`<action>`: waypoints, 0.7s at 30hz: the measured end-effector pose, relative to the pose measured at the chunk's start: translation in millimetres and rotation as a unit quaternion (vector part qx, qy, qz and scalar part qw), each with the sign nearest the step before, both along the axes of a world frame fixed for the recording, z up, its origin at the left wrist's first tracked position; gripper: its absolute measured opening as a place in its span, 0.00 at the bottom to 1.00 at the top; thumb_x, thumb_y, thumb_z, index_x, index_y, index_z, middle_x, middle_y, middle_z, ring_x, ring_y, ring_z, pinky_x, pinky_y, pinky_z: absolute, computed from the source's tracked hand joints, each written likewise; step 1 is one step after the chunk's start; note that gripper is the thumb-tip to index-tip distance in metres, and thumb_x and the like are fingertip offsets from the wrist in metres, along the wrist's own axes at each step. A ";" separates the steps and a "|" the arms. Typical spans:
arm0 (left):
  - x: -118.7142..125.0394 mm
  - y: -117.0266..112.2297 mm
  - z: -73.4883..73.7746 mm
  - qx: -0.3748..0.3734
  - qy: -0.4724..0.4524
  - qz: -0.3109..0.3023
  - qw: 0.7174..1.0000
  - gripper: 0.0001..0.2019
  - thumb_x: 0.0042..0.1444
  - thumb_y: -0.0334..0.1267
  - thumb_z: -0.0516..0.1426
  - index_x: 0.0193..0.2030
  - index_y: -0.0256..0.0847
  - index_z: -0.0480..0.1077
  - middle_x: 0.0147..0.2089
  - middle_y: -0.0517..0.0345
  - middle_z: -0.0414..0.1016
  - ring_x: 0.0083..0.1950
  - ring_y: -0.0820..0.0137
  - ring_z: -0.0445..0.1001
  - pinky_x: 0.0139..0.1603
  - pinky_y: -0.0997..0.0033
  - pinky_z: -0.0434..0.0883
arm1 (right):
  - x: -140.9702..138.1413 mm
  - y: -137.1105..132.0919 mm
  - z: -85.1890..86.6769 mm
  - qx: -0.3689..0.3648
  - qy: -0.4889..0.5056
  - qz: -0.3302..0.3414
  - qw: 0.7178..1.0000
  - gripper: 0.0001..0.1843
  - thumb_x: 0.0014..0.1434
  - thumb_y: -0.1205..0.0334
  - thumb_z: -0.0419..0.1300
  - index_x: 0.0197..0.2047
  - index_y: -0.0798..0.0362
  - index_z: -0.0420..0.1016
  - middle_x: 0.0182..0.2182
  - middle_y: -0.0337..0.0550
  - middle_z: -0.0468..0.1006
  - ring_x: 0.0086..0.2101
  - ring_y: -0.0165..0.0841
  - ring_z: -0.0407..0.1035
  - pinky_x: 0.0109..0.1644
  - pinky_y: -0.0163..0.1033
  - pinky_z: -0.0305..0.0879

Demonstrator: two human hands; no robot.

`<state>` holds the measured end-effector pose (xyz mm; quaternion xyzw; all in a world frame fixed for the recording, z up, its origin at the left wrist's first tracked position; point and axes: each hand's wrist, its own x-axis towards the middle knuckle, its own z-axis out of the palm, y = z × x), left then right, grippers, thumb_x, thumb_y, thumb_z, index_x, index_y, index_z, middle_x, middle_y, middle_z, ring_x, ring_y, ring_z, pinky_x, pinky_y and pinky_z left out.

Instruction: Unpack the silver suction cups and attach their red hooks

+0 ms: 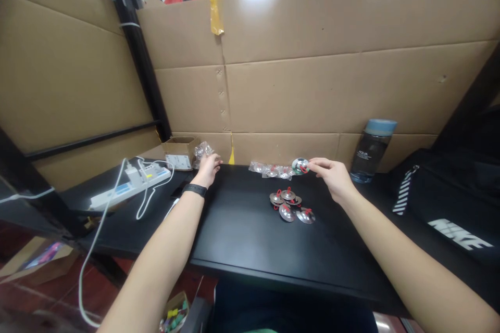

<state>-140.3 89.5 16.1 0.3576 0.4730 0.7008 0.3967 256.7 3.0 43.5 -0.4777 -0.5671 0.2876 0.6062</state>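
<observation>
My right hand [331, 174] pinches a shiny metal finger cymbal [300, 165] with a red loop, holding it up near the back of the table. My left hand [210, 167], a black band on its wrist, is beside crumpled clear plastic bags [202, 150]. Its fingers point right, slightly apart, and no thing shows in them. Several loose finger cymbals [288, 212] with red loops lie in a group at mid-table. Behind them, a row of finger cymbals in clear plastic wrap [270, 170] lies near the cardboard wall, partly behind the held cymbal.
A small cardboard box [180, 144] stands at the back left, near a white power strip [130, 186] with cables. On the right are a dark water bottle [369, 153] with a blue lid and a black bag [437, 192]. A cardboard wall [289, 93] closes the black table's [242, 239] rear.
</observation>
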 end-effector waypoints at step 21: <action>106.4 -79.0 9.8 0.101 0.175 -0.384 0.901 0.24 0.51 0.31 0.67 0.56 0.42 0.73 0.54 0.49 0.76 0.42 0.72 0.76 0.39 0.75 0.69 | -31.2 -17.3 -3.8 -0.017 -0.014 0.095 0.995 0.12 0.43 0.56 0.73 0.27 0.55 0.83 0.40 0.48 0.80 0.44 0.40 0.73 0.54 0.45 0.63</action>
